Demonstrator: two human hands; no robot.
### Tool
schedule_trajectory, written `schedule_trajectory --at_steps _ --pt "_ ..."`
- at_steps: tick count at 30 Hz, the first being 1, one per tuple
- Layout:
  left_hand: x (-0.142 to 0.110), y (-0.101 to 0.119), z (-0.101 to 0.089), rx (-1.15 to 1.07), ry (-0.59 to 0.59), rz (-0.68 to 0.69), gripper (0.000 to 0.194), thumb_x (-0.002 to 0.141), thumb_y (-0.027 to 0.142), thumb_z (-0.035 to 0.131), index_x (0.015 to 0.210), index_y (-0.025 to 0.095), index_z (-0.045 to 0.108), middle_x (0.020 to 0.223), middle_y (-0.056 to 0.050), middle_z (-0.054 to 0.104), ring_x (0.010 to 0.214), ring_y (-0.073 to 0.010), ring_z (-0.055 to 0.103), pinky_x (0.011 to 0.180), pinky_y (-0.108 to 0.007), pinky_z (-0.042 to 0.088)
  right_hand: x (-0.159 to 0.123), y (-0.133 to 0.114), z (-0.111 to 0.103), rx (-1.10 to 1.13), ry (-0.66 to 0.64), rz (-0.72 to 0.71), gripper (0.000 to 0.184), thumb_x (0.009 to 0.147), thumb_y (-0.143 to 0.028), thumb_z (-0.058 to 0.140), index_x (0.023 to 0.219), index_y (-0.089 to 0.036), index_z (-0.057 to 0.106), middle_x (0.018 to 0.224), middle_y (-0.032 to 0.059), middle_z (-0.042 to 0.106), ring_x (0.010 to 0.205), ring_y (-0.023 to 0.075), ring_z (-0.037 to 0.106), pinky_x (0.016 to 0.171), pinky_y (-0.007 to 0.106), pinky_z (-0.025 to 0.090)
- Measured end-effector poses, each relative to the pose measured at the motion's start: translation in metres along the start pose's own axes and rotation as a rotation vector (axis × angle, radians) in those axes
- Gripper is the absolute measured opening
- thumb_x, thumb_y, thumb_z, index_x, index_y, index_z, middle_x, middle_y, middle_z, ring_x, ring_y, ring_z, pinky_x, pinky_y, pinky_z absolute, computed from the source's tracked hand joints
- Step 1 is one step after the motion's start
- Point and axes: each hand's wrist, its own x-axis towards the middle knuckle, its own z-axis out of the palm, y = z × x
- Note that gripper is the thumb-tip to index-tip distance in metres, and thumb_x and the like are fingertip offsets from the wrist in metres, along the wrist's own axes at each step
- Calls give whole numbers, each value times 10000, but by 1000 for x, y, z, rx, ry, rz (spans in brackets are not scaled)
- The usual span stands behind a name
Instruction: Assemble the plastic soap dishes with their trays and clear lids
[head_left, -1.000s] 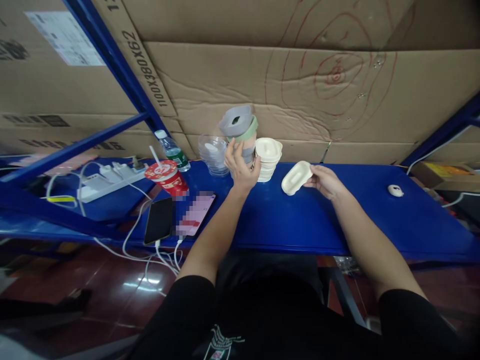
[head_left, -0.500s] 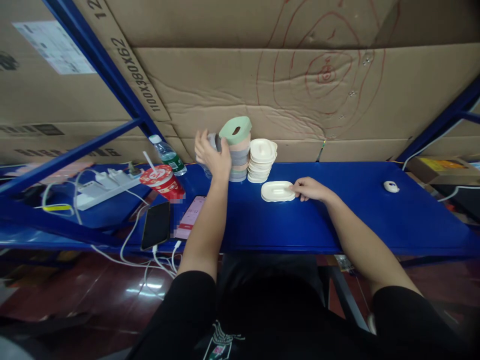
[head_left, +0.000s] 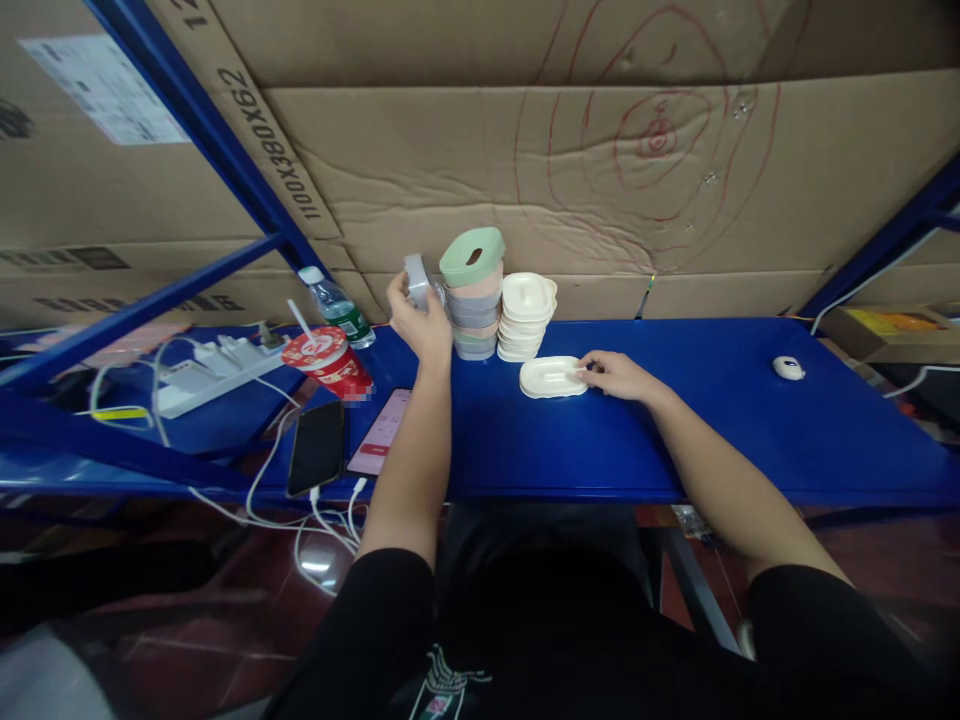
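Observation:
My left hand (head_left: 422, 325) is closed around a grey oval cover (head_left: 415, 282), tilted on edge just left of a stack of similar covers. The stack's top piece is a green cover (head_left: 474, 258) with a dark slot; peach and grey covers (head_left: 477, 308) sit under it. Beside it stands a stack of cream oval lids (head_left: 524, 312). On the table in front lies a single cream lid (head_left: 544, 377), with its recessed middle facing up. My right hand (head_left: 616, 377) pinches this lid at its right end. Clear plastic cups behind my left hand are mostly hidden.
On the left are a water bottle (head_left: 339, 310), a red drink cup (head_left: 330, 362) with a straw, two phones on charging cables, and a power strip (head_left: 225, 372). A small white device (head_left: 788, 368) lies far right. Cardboard (head_left: 465, 150) backs the blue table (head_left: 720, 370).
My left hand has lifted the grey cover off the stack and moved it left, exposing the green one. My right hand has brought the cream lid left and laid it on the table.

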Motion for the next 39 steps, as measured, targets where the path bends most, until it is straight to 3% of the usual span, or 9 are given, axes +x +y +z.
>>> schedule_trajectory --at_steps 4,10,16,19,23,28,30,35,39 --pt "0 7 -3 -29 57 25 413 1014 304 536 1402 173 587 1445 -160 665 1418 -258 616 1209 -419 482 0 2 3 -165 27 -93 357 948 -476 725 1195 -223 771 886 45 802 785 215 729 715 314 501" --pt "6 25 -12 -101 113 78 419 1094 410 463 1436 187 559 1421 -142 633 1449 -266 579 1247 -429 455 -2 1 4 -252 19 -80 404 967 -489 696 1278 -239 758 931 56 804 804 236 728 715 336 491" --pt "-8 37 -20 -292 130 36 330 1074 326 380 1295 234 607 1285 -91 666 1361 -268 636 1184 -447 534 -3 -4 1 -102 264 -149 471 989 -549 642 1317 -219 717 889 58 775 803 241 709 766 374 529" --pt "-30 41 -14 -357 -70 -17 317 1009 235 378 1172 248 649 1177 -66 686 1258 -247 687 1108 -429 582 -5 -10 0 122 376 -190 631 967 -718 594 1332 -211 680 910 59 760 728 206 668 722 357 539" --pt "-65 50 6 -534 -473 -259 159 909 246 507 969 238 654 1000 -48 705 1034 -225 733 942 -375 629 -8 -20 1 420 307 -188 891 878 -931 485 1397 -216 602 988 69 759 581 153 590 530 307 457" --pt "-90 57 21 -689 -715 -614 107 919 274 542 929 200 618 882 -30 690 851 -193 719 797 -323 609 -7 -22 4 343 345 -95 708 818 -913 609 914 -214 669 705 26 679 591 164 571 578 301 432" --pt "-93 58 19 -579 -771 -539 127 934 273 578 1018 195 631 967 -40 723 919 -196 723 854 -324 594 -4 -19 5 271 344 -44 650 851 -872 598 747 -230 607 682 41 681 638 182 591 609 305 429" --pt "-97 58 4 139 -958 46 322 993 268 605 1312 237 643 1328 -107 736 1256 -300 678 1102 -434 505 1 -12 8 -26 319 43 559 958 -708 504 648 -243 537 696 56 696 705 206 607 655 319 393" --pt "-100 58 2 435 -1047 162 378 1072 299 473 1389 217 662 1387 -138 721 1282 -313 677 1086 -434 521 2 -12 9 -255 265 115 533 1009 -624 435 667 -236 567 779 81 737 763 228 636 619 325 337"
